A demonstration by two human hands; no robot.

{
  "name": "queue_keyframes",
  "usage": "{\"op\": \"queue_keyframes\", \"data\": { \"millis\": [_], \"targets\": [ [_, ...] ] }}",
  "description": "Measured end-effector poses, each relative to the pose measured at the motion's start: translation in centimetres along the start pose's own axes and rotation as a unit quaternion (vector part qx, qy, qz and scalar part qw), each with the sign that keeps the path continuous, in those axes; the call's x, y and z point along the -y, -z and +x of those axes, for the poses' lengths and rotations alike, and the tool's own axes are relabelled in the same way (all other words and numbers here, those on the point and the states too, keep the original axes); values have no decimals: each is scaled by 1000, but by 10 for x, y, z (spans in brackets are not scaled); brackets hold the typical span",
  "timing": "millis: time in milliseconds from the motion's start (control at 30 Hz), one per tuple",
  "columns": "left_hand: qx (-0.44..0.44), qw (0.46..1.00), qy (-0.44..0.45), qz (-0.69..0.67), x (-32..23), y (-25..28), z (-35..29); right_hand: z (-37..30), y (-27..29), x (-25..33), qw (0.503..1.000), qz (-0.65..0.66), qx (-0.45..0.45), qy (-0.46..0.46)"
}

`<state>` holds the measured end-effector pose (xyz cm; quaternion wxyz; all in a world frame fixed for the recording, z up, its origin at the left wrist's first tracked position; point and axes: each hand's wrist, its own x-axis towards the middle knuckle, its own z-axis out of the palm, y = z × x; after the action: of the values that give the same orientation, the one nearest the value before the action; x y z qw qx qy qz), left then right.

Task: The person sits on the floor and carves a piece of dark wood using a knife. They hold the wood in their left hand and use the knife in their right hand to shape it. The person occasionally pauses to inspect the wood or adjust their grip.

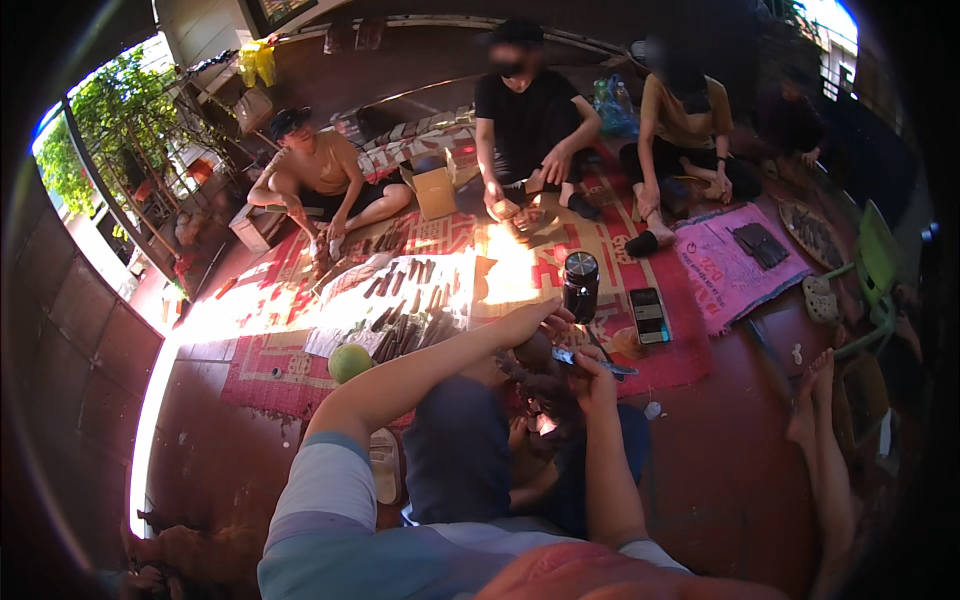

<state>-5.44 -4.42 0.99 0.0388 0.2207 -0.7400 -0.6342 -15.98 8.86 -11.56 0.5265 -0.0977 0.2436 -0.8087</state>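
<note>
My left hand [553, 318] is curled over a dark brown, rounded lump [535, 352], with most of its fingers hidden. Close beside it, my right hand [594, 382] is closed around a knife [622, 370], whose shiny blade sticks out to the right. Below the lump, between my knees, hangs a dark reddish-brown, stringy mass [543, 392]; I cannot make out what it is. Just beyond my left hand stands a dark bottle with a silvery lid [581, 285]. Right of the bottle lies a phone [650, 316] with its screen lit.
A red patterned mat [270, 372] spreads ahead, with rows of dark brown strips [405, 300] on pale sheets. A green round fruit [350, 363] lies near my left forearm. Several people sit around the mat. At the right are a pink sack [722, 290] and a green chair [878, 255].
</note>
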Motion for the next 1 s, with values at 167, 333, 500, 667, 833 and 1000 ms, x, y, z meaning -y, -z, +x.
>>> {"op": "queue_keyframes", "data": {
  "millis": [167,333,500,667,833,1000],
  "targets": [
    [24,998,23,49,-3,2,1,-3,2,8,999,-44,-15,-24],
    [118,959,36,257,-30,5,5,-13,-7,12,996,-84,14,14],
    [58,985,91,134,-26,-6,3,-25,-1,13,989,-139,26,47],
    [26,985,87,149,-19,-4,7,-34,-33,27,997,-26,45,49],
    [-12,991,134,-20,-24,-9,-3,-24,-23,-3,996,-24,40,72],
    [-34,998,45,15,-1,-4,10,-30,-34,7,996,-9,42,84]
  ]
}}
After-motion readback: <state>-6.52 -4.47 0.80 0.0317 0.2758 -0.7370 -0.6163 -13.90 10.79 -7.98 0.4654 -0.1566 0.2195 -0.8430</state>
